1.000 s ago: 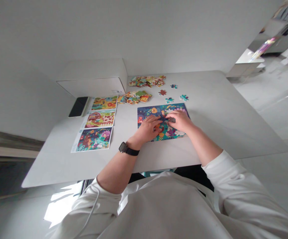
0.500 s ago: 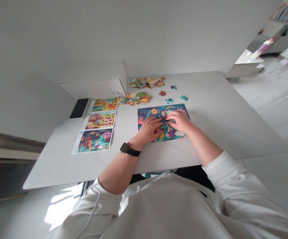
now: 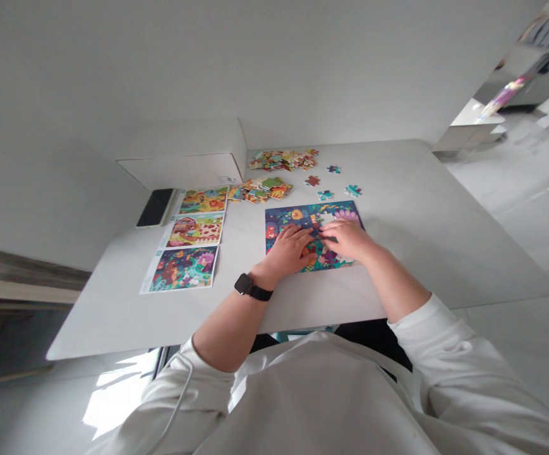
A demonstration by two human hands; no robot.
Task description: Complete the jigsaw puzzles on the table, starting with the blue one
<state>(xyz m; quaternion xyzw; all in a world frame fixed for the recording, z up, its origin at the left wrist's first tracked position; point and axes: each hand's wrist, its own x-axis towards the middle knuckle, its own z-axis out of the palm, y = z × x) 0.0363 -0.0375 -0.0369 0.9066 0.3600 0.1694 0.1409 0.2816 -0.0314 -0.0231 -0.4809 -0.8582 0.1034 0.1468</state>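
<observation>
A partly assembled colourful jigsaw puzzle [image 3: 284,218] lies flat on the white table [image 3: 421,215] in front of me. My left hand [image 3: 289,248] rests on its middle with fingers stretched out flat. My right hand [image 3: 349,239] lies beside it on the puzzle's right half, fingers pointing left and pressed down close to the left fingertips. A pale gap [image 3: 326,218] in the puzzle shows just beyond my fingers. A black watch [image 3: 251,287] sits on my left wrist. I see no loose piece in either hand.
Two heaps of loose pieces [image 3: 268,188] [image 3: 283,159] lie behind the puzzle, with single pieces [image 3: 325,194] [image 3: 352,189] nearby. Three picture cards [image 3: 193,229] lie in a column at the left, beside a black phone [image 3: 155,207] and a white box [image 3: 184,155].
Both hands have slid slightly toward me on the puzzle, uncovering a pale gap near its top edge. The view has shifted a little.
</observation>
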